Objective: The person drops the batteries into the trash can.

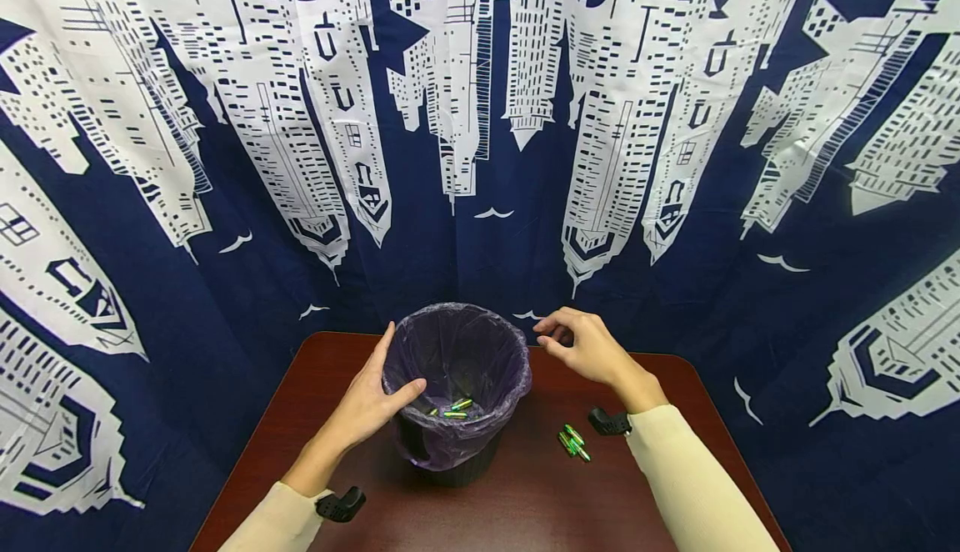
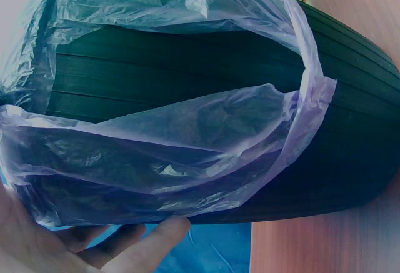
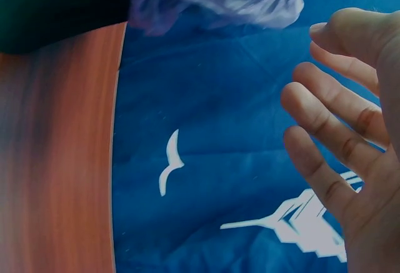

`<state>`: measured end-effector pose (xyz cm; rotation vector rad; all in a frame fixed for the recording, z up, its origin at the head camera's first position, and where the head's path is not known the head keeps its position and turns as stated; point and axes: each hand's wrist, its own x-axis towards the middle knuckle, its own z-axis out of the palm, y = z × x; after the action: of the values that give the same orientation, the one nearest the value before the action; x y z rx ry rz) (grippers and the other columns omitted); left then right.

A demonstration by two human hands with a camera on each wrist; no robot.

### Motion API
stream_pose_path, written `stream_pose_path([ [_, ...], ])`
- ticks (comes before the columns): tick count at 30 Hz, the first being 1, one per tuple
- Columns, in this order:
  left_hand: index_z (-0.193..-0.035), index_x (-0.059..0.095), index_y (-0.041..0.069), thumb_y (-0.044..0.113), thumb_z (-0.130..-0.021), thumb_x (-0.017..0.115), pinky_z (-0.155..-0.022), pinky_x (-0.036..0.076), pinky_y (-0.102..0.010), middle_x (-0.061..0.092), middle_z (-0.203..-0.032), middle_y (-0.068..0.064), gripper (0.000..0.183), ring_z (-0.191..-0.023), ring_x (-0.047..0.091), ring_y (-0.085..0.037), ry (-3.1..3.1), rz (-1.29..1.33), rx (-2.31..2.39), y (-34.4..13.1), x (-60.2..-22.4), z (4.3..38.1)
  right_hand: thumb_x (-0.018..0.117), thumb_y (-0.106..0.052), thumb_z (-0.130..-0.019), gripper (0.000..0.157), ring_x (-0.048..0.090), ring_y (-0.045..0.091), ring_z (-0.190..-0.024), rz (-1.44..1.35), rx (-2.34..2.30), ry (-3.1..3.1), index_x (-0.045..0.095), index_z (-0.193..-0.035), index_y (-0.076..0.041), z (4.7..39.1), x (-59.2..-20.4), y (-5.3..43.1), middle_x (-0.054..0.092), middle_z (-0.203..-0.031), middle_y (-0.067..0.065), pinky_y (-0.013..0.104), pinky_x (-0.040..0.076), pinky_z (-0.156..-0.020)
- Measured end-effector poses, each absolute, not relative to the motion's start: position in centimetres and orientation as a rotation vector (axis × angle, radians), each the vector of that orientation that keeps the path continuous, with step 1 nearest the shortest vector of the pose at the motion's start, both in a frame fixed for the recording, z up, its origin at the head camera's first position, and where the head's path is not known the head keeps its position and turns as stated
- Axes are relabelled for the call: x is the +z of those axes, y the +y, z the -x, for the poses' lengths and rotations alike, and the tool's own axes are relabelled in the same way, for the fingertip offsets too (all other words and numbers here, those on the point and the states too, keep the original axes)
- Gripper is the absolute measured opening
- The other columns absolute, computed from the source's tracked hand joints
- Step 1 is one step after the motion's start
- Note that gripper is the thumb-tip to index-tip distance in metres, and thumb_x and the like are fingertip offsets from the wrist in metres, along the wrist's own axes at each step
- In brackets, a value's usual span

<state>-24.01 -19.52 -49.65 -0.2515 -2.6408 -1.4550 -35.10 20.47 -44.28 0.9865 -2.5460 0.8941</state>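
A dark trash can [image 1: 459,475] with a translucent purple bag [image 1: 517,377] folded over its rim stands on the table. My left hand [image 1: 371,398] holds the can's left side, thumb over the rim and fingers along the outside. In the left wrist view, the fingers [image 2: 147,251] show beside the bag. Several green-and-gold batteries [image 1: 456,414] lie at the bottom inside the bag. Just right of the rim, my right hand [image 1: 588,348] hovers with loosely bent fingers and nothing in them. More batteries [image 1: 573,442] lie in a small group on the table, right of the can.
The reddish-brown wooden table [image 1: 555,510] ends just behind the can. A navy curtain [image 1: 480,268] printed with white upside-down buildings hangs close around its back and sides. Black wrist cameras sit at the left cuff [image 1: 341,504] and the right cuff [image 1: 609,422].
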Motion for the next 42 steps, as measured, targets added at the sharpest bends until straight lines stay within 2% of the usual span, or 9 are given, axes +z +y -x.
stream_pose_path([
  [3,-0.19,0.01,0.022,0.046,-0.103,0.084,-0.14,0.022,-0.083,0.016,-0.198,-0.016,0.117,-0.181,0.023,-0.051,-2.635,0.252,-1.459,-19.5,-49.6,24.0,0.086,-0.007,-0.104,0.015,0.076,0.011,-0.089,-0.966,0.907,-2.561,0.087,-0.117,-0.012,34.9,-45.3,21.4,0.085,-0.113,0.003,0.038,0.07,-0.081],
  [11,-0.19,0.01,0.022,0.048,-0.103,0.083,-0.139,0.022,-0.083,0.016,-0.198,-0.015,0.116,-0.181,0.023,-0.05,-2.635,0.244,-1.456,-19.4,-49.6,23.9,0.087,-0.008,-0.103,0.016,0.071,0.001,-0.085,-0.902,0.923,-2.617,0.086,-0.117,-0.015,34.6,-48.2,23.3,0.083,-0.107,-0.003,0.027,0.064,-0.076],
  [16,-0.19,0.011,0.022,0.046,-0.103,0.084,-0.139,0.023,-0.083,0.017,-0.197,-0.015,0.116,-0.181,0.024,-0.05,-2.627,0.245,-1.458,-19.4,-49.7,24.0,0.088,-0.006,-0.101,0.017,0.07,0.003,-0.083,-0.857,0.946,-2.662,0.086,-0.116,-0.014,34.3,-50.4,24.4,0.083,-0.106,-0.001,0.025,0.062,-0.074],
  [23,-0.19,0.011,0.025,0.047,-0.104,0.083,-0.141,0.02,-0.081,0.018,-0.198,-0.013,0.114,-0.181,0.025,-0.049,-2.611,0.237,-1.48,-19.5,-49.9,24.1,0.085,-0.003,-0.103,0.019,0.069,0.0,-0.085,-0.827,0.981,-2.74,0.084,-0.119,-0.014,33.6,-53.6,25.9,0.086,-0.115,0.005,0.022,0.062,-0.076],
  [33,-0.189,0.013,0.022,0.046,-0.102,0.083,-0.138,0.023,-0.084,0.017,-0.197,-0.015,0.114,-0.18,0.024,-0.051,-2.616,0.257,-1.461,-19.5,-49.8,24.1,0.086,-0.001,-0.102,0.023,0.068,-0.001,-0.084,-0.778,1.045,-2.825,0.083,-0.122,-0.012,32.1,-57.7,27.6,0.083,-0.11,0.004,0.021,0.06,-0.073],
  [37,-0.189,0.013,0.023,0.046,-0.103,0.084,-0.139,0.023,-0.083,0.018,-0.197,-0.014,0.114,-0.18,0.025,-0.05,-2.612,0.257,-1.464,-19.5,-49.9,24.1,0.085,0.002,-0.102,0.025,0.071,0.001,-0.089,-0.77,1.092,-2.862,0.082,-0.125,-0.008,31.5,-59.2,28.3,0.082,-0.114,0.008,0.021,0.061,-0.075],
  [42,-0.189,0.013,0.023,0.046,-0.103,0.083,-0.139,0.023,-0.083,0.018,-0.197,-0.014,0.114,-0.181,0.025,-0.05,-2.61,0.257,-1.464,-19.6,-49.9,24.1,0.086,0.0,-0.101,0.029,0.069,0.001,-0.093,-0.731,1.103,-2.927,0.081,-0.129,-0.009,30.9,-60.7,28.9,0.081,-0.118,0.009,0.021,0.061,-0.077],
])
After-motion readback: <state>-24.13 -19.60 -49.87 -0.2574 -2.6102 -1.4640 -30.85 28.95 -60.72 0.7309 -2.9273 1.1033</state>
